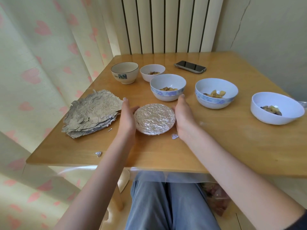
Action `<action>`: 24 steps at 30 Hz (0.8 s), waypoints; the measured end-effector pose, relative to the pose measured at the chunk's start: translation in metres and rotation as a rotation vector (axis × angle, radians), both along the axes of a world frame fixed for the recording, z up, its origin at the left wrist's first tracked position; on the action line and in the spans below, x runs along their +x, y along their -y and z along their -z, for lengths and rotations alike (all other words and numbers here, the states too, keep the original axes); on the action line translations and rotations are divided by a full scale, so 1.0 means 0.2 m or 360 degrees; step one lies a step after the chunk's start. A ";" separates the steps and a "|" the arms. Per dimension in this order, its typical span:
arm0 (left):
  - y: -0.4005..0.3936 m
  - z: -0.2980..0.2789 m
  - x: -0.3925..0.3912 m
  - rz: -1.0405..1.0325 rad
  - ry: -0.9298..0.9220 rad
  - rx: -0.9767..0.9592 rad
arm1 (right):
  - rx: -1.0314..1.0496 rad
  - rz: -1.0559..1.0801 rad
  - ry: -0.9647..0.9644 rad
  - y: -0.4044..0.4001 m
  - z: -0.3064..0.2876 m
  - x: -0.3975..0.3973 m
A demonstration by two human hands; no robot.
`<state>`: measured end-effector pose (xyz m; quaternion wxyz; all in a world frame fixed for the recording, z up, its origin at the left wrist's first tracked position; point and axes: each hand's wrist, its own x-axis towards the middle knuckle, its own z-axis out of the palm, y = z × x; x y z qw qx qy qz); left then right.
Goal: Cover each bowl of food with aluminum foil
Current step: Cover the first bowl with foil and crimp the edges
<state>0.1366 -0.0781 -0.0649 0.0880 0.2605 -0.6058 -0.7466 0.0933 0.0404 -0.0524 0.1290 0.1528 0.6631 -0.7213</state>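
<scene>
- Step in hand, as judged: seating the foil on the covered bowl (155,119), which stands on the table (216,146) near its front edge, directly before the person.
- The left hand (127,116) lies against the bowl's left side and the right hand (183,113) against its right side. The fingers of both are extended and fairly straight, cupping the sides rather than curled tight; the contact of the fingertips under the rim is hidden.
- To do this well, press the foil skirt inward all round the rim with flat palms, turning the bowl in stages so that no section is left loose. Use light pressure: the sheet looks thin and would likely tear at a crease.
- Appearance of the covered bowl: a round, silver, finely wrinkled top stretched nearly flat, with the edge folded down over the rim; no gap is visible from above.
- Remaining work, as judged: four bowls with food stand uncovered behind and to the right: the small white bowl (152,72), two blue-patterned bowls (167,87) (216,92), and the plain white bowl (277,107) far right.
- Supply: the foil stack (93,113) lies just left of the left hand, within easy reach.
</scene>
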 end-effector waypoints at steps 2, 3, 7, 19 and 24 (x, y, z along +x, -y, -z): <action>0.03 -0.02 0.00 -0.0034 -0.0042 -0.0086 | -0.0029 0.0156 -0.0060 -0.02 0.03 0.05; 0.05 -0.02 -0.02 -0.0045 -0.0072 -0.0117 | -0.0061 0.0202 -0.0092 -0.01 0.04 0.09; 0.02 -0.07 -0.05 0.0164 -0.0151 -0.0008 | -0.0227 0.0301 -0.0122 0.09 0.06 0.18; -0.01 -0.02 0.05 -0.0129 -0.0108 0.0139 | -0.0067 -0.0045 0.0032 0.11 0.00 -0.02; 0.08 -0.06 0.02 -0.0139 -0.0043 -0.0016 | -0.0010 0.0086 -0.0196 0.05 0.04 0.05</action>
